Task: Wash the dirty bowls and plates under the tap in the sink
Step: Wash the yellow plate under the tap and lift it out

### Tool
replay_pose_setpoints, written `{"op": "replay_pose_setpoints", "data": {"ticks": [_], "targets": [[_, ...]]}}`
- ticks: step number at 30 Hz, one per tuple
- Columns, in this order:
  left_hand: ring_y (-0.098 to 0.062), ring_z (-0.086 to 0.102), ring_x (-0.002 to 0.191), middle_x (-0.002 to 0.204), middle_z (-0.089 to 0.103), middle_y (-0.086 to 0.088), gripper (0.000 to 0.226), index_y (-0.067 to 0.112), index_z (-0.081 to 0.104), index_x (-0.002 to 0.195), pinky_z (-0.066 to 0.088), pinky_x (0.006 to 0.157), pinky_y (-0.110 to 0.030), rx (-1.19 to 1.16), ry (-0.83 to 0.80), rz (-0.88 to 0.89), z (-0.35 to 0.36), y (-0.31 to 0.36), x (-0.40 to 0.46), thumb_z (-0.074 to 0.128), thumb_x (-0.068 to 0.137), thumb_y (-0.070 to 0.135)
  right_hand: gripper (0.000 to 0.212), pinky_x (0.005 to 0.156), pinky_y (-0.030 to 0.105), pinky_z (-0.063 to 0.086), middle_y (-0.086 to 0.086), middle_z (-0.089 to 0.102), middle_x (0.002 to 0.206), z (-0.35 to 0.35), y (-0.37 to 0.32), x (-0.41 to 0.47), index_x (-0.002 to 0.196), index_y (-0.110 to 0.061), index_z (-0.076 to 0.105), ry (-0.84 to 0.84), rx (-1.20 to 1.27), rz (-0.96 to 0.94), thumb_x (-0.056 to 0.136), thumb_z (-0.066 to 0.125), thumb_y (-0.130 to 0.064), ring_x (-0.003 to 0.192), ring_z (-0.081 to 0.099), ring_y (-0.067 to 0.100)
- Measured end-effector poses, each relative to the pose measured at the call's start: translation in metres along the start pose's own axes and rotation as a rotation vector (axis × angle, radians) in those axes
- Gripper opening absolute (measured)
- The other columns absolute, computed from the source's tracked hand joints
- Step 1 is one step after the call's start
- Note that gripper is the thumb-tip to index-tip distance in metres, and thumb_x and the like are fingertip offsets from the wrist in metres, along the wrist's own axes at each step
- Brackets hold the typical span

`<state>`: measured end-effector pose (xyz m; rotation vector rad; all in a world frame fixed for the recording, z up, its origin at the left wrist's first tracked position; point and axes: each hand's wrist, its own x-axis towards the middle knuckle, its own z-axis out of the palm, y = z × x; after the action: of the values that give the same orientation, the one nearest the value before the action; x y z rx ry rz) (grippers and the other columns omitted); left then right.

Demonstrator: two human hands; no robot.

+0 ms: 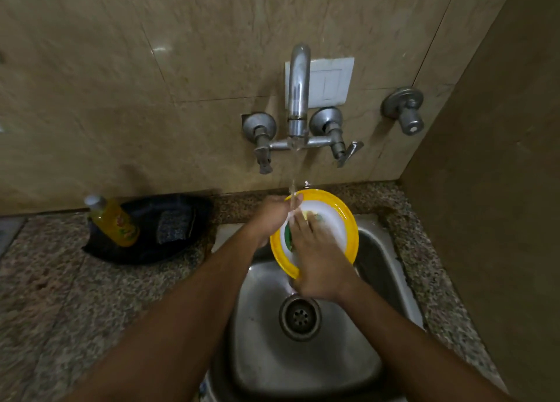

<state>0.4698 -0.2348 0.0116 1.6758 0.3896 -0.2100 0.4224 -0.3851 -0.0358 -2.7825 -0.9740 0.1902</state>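
Observation:
A white plate with a yellow rim (339, 217) is held tilted over the steel sink (272, 341). My left hand (274, 217) grips the plate's upper left rim, thumb over the edge. My right hand (318, 259) lies on the plate's face with straight fingers pressing on it; a bit of green shows on the plate beside the fingers. Water runs from the wall tap (298, 92) onto the plate's top edge near my left thumb.
A yellow dish-soap bottle (113, 221) and a scrub pad (174, 224) lie in a dark tray (145, 250) on the speckled stone counter (60, 295) to the left. The drain (300, 317) sits mid-sink. A side wall stands close on the right.

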Motion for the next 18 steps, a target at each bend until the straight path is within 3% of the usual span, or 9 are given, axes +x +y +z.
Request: {"op": "replay_pose_setpoints", "data": {"ticks": [2,5,8,11,13,15,18], "targets": [[-0.019,0.066,0.080,0.092,0.074,-0.009,0.030,0.014,0.071,0.087,0.055,0.081,-0.035,-0.077,-0.098,-0.037,0.001,0.004,-0.002,0.067,0.089,0.043,0.111,0.123,0.048,-0.001,0.017,-0.003,0.164,-0.001,-0.009,0.002,0.156,-0.004,-0.001,0.045,0.082,0.021,0.074,0.063,-0.042,0.152,-0.004,0.033],[-0.018,0.070,0.084,0.098,0.072,-0.007,0.019,0.017,0.063,0.108,0.058,0.074,-0.033,-0.366,-0.172,-0.099,0.009,-0.007,-0.019,0.060,0.096,0.031,0.092,0.124,0.042,0.004,0.015,0.004,0.165,0.002,-0.014,0.009,0.156,-0.004,0.003,0.107,0.361,0.182,0.080,0.047,-0.031,0.152,0.003,0.027],[-0.026,0.068,0.106,0.113,0.071,-0.014,0.026,0.015,0.063,0.119,0.054,0.093,-0.040,-0.403,-0.094,-0.079,0.025,-0.032,-0.035,0.055,0.100,0.030,0.085,0.121,0.043,0.019,0.009,0.016,0.164,0.012,-0.016,0.018,0.157,-0.012,0.008,0.159,0.465,0.204,0.083,0.043,-0.034,0.152,0.012,0.021],[-0.023,0.069,0.105,0.110,0.073,-0.008,0.027,0.021,0.065,0.121,0.054,0.094,-0.040,-0.363,0.088,-0.050,0.025,-0.036,-0.040,0.050,0.102,0.032,0.086,0.121,0.039,0.017,0.005,0.017,0.164,0.012,-0.030,0.010,0.157,-0.013,0.013,0.136,0.513,0.056,0.082,0.052,-0.029,0.152,0.010,0.016],[-0.023,0.070,0.102,0.105,0.075,-0.006,0.023,0.022,0.069,0.111,0.056,0.091,-0.038,-0.410,0.116,-0.018,0.019,-0.034,-0.040,0.050,0.102,0.029,0.092,0.123,0.042,0.009,0.004,0.004,0.166,0.009,-0.022,0.009,0.158,-0.014,0.004,0.124,0.407,0.005,0.083,0.048,-0.047,0.152,-0.004,0.015],[-0.024,0.069,0.103,0.106,0.075,-0.006,0.021,0.023,0.072,0.103,0.054,0.094,-0.040,-0.422,0.108,-0.013,0.014,-0.028,-0.033,0.051,0.102,0.028,0.100,0.123,0.047,0.003,0.004,-0.007,0.166,0.002,-0.012,0.012,0.158,-0.015,-0.003,0.087,0.210,0.049,0.082,0.031,-0.070,0.151,-0.010,0.019],[-0.030,0.067,0.106,0.113,0.072,-0.012,0.026,0.017,0.070,0.113,0.052,0.097,-0.049,-0.409,0.067,-0.029,0.005,-0.014,-0.021,0.051,0.101,0.030,0.102,0.123,0.045,0.002,0.009,-0.007,0.165,-0.008,-0.013,0.008,0.157,-0.011,-0.002,0.046,0.208,-0.036,0.083,0.030,-0.074,0.152,-0.009,0.024]]}}
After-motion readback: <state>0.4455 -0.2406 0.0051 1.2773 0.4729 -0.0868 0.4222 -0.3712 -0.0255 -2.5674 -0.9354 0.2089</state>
